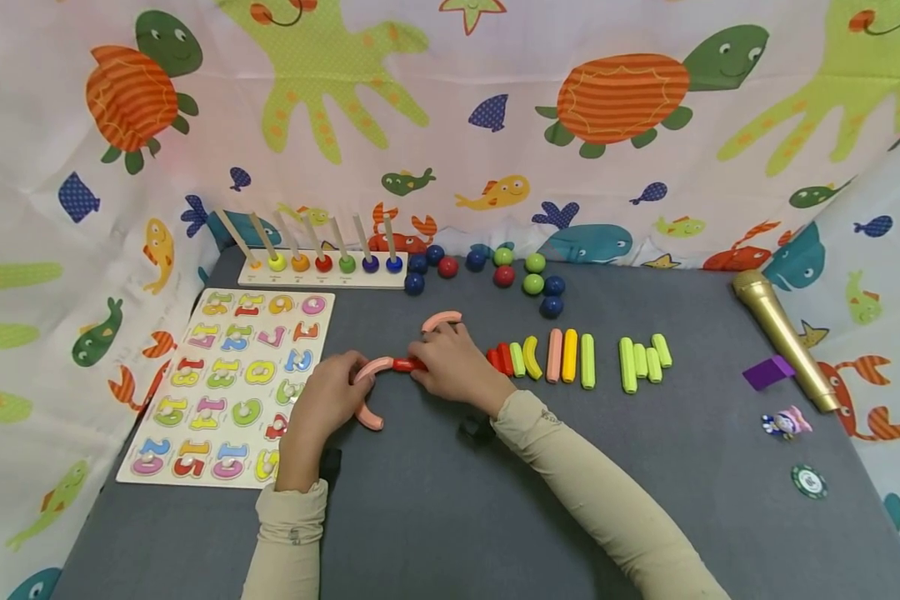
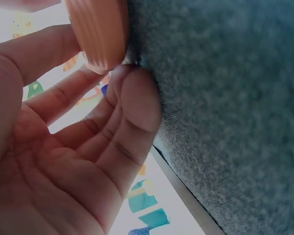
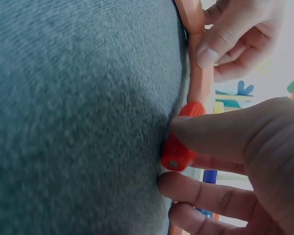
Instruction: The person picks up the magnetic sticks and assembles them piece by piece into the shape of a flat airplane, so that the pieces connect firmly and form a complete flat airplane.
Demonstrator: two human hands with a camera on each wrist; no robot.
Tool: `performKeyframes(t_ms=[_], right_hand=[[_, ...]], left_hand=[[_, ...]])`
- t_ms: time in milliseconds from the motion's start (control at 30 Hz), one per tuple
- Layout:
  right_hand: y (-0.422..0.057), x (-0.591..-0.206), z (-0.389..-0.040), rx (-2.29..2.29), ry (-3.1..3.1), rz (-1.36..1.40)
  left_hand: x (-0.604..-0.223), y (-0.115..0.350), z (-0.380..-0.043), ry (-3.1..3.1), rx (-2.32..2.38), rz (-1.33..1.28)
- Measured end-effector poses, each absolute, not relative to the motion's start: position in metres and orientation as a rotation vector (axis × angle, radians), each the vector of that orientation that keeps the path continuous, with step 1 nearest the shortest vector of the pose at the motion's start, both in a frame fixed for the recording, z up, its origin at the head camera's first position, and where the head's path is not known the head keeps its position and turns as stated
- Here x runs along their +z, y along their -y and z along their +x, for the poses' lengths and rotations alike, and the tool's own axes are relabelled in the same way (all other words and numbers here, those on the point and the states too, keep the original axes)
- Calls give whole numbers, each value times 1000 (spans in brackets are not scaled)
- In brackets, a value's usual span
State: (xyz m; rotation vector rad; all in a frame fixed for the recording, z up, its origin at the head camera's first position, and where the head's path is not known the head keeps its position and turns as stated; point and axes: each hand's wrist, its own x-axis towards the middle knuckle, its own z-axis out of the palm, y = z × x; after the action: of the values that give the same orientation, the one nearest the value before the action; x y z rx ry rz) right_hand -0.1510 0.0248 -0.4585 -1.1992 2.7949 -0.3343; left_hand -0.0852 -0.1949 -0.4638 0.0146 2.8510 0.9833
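Left hand (image 1: 328,398) pinches a pink curved piece (image 1: 371,370), fingers curled round it. Right hand (image 1: 453,363) pinches a short red stick (image 1: 407,364) between thumb and fingers, its end touching the pink curved piece. Both pieces lie on the grey counter (image 1: 495,500), between the two hands, left of middle. Second pink curve (image 1: 441,319) just behind the right hand; third pink curve (image 1: 370,418) just beside the left hand, near side. Row of coloured sticks (image 1: 570,357) right of the right hand. Number puzzle board (image 1: 228,385) along the counter's left edge. Peg rack (image 1: 322,265) and loose balls (image 1: 504,271) at the far edge. Gold microphone (image 1: 783,337) near the right edge.
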Motion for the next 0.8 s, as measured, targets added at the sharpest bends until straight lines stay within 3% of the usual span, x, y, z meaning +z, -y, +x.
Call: performKeyframes(t_ms=[467, 800], right_hand=[[-75, -440, -151, -561, -2807, -1012], [-90, -447, -133, -361, -2869, -969]], left_hand=[[-464, 192, -89, -2855, 958, -148], [-465, 191, -106, -2842, 947, -170]])
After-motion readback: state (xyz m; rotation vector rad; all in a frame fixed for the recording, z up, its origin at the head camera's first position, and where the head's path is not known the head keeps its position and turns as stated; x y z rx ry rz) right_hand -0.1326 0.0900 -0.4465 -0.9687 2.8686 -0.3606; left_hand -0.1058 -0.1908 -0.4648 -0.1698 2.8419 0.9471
